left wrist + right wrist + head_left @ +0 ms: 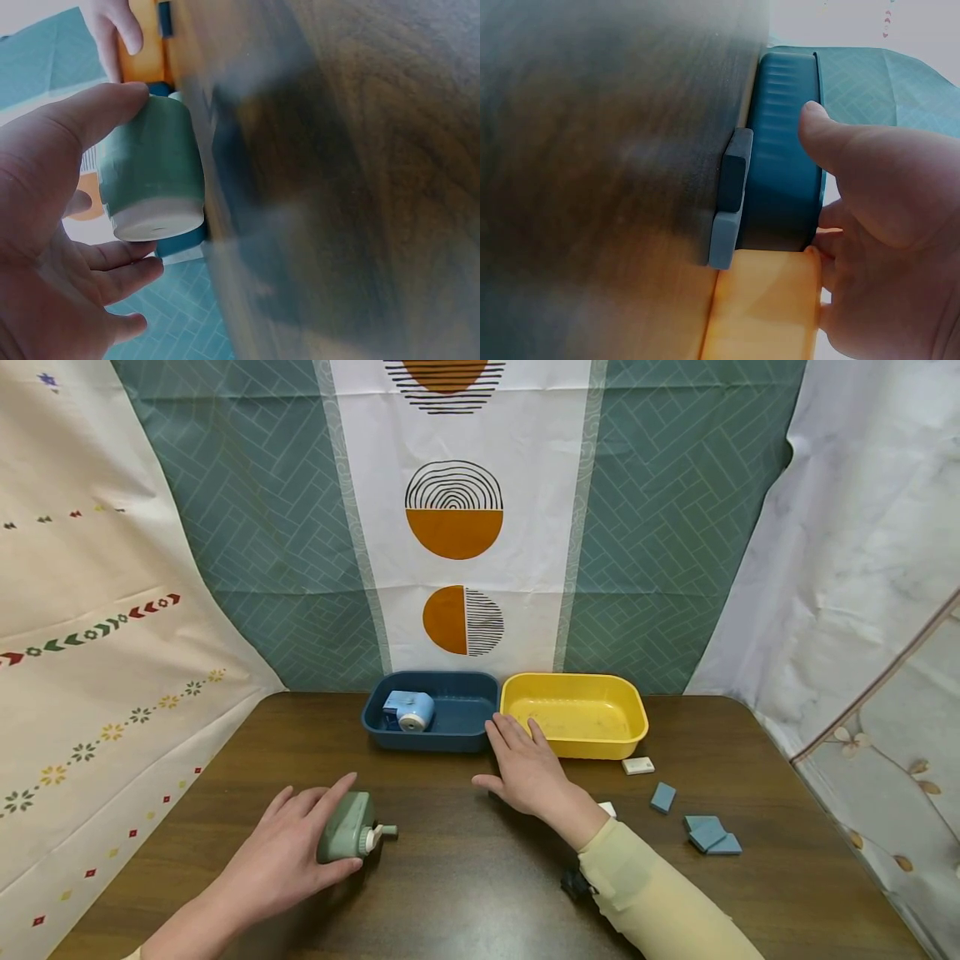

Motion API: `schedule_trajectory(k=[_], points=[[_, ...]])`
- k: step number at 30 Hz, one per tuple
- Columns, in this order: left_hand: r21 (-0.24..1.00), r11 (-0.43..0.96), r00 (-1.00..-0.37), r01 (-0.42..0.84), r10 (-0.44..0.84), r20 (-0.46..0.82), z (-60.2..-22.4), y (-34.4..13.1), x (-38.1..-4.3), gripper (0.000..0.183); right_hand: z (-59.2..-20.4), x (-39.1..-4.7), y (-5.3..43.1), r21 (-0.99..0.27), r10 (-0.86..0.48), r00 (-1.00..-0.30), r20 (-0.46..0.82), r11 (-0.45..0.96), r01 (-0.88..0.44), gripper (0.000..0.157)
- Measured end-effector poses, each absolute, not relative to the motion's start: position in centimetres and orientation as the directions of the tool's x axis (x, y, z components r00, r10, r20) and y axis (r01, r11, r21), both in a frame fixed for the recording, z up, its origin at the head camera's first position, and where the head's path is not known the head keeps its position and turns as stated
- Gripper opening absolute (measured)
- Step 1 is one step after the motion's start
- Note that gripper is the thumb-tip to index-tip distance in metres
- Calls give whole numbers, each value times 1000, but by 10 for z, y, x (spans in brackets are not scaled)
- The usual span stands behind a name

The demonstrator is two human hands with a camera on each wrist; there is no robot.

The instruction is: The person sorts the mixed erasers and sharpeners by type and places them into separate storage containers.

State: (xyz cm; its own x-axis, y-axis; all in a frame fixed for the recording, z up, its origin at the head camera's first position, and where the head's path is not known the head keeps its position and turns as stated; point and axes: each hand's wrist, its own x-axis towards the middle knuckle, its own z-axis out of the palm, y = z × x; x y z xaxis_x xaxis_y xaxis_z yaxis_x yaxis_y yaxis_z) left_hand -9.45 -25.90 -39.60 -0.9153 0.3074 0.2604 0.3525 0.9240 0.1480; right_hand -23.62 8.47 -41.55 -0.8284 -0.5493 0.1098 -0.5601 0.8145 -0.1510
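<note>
A green pump bottle [347,827] lies on its side at the left of the table, its nozzle pointing right. My left hand [288,847] spans it, thumb along the near side and fingers at the far side. The left wrist view shows the pale base of the bottle [154,165] with the thumb on one edge and fingertips at the opposite edge. My right hand [525,772] is held with fingers extended, fingertips at the adjoining rims of the blue tray [420,742] and yellow tray [592,748]. Two small blue-grey blocks [735,169] stand before the trays, hidden by this hand in the head view.
A light-blue toy-like device [411,708] sits in the blue tray. To the right lie a white block [638,766], a single blue block [663,797] and a small pile of blue blocks [708,833]. Another white piece [607,809] shows beside my right wrist. Hanging cloths [652,527] surround the table.
</note>
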Motion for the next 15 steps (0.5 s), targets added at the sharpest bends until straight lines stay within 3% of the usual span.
schedule_trajectory(k=[15], points=[[141,919,-905,368,318,283,-387,-255,-103,110,-417,-238,85,-149,-548,-830,107,816,-558,93]])
